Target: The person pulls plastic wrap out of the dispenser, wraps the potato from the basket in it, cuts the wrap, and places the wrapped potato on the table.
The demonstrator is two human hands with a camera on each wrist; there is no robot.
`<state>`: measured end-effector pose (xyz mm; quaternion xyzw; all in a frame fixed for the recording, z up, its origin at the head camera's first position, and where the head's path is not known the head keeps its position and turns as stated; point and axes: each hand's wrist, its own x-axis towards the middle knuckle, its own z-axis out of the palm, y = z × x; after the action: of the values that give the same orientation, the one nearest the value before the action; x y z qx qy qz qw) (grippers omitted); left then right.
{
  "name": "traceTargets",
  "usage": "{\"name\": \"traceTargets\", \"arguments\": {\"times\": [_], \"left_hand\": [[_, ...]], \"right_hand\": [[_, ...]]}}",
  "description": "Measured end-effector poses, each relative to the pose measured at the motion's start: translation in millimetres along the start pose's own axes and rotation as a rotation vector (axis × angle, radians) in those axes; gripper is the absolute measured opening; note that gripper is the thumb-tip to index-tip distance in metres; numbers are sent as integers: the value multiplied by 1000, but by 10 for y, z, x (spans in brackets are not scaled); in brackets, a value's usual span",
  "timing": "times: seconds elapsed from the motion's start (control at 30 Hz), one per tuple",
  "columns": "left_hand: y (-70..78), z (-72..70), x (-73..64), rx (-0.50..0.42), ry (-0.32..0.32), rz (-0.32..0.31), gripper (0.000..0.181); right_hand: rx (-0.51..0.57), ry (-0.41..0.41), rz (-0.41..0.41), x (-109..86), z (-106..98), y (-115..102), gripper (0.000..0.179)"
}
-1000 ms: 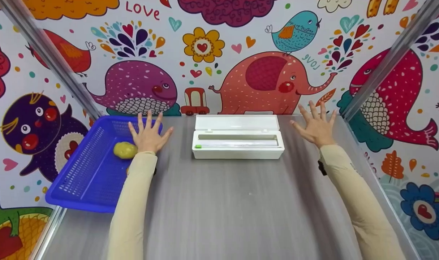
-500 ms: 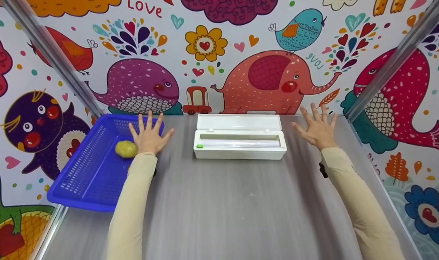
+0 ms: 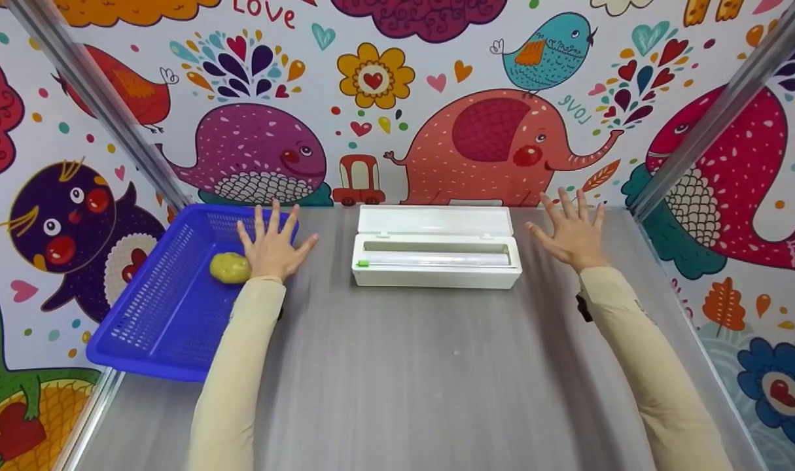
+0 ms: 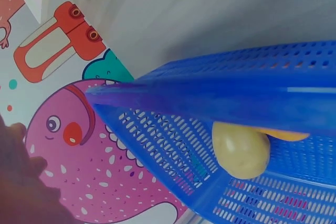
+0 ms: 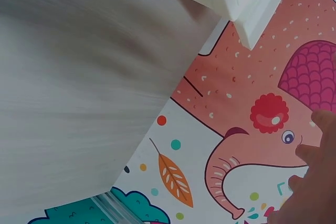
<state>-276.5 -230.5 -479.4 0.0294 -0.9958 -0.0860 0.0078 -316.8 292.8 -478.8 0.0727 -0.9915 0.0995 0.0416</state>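
Note:
My left hand (image 3: 272, 247) is held with fingers spread over the right rim of a blue plastic basket (image 3: 150, 314), holding nothing. Inside the basket lies a yellowish potato (image 3: 229, 268). The left wrist view also shows an orange item (image 4: 286, 135) beside the potato (image 4: 241, 150), mostly hidden by the basket's rim. My right hand (image 3: 575, 235), fingers spread and holding nothing, is to the right of a white cling film box (image 3: 436, 278). That box has its lid (image 3: 435, 220) raised at the back, with a clear roll (image 3: 443, 259) inside and a small green piece (image 3: 363, 263) at its left end.
A grey table (image 3: 397, 386) extends beneath both arms. Walls with printed cartoon animals stand behind and at the sides, with metal posts (image 3: 691, 124) at the corners. A black strap (image 3: 583, 307) shows at the right wrist.
The head view has shifted slightly, so the scene sits a little farther right and higher. Both hands stay spread in nearly the same places; the basket and box have not moved.

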Motion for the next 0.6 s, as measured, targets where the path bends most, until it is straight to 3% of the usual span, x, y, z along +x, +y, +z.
{"name": "traceTargets", "arguments": {"times": [0.13, 0.3, 0.43, 0.6], "left_hand": [[46, 44, 4, -21, -10, 17, 78], [159, 162, -5, -50, -57, 73, 72], [312, 305, -24, -70, -84, 143, 66], [540, 496, -61, -124, -67, 264, 61]], "right_hand": [[18, -13, -39, -16, 38, -14, 78], [51, -49, -148, -54, 122, -48, 76], [120, -68, -238, -90, 221, -100, 66], [217, -117, -337, -163, 369, -191, 53]]}}
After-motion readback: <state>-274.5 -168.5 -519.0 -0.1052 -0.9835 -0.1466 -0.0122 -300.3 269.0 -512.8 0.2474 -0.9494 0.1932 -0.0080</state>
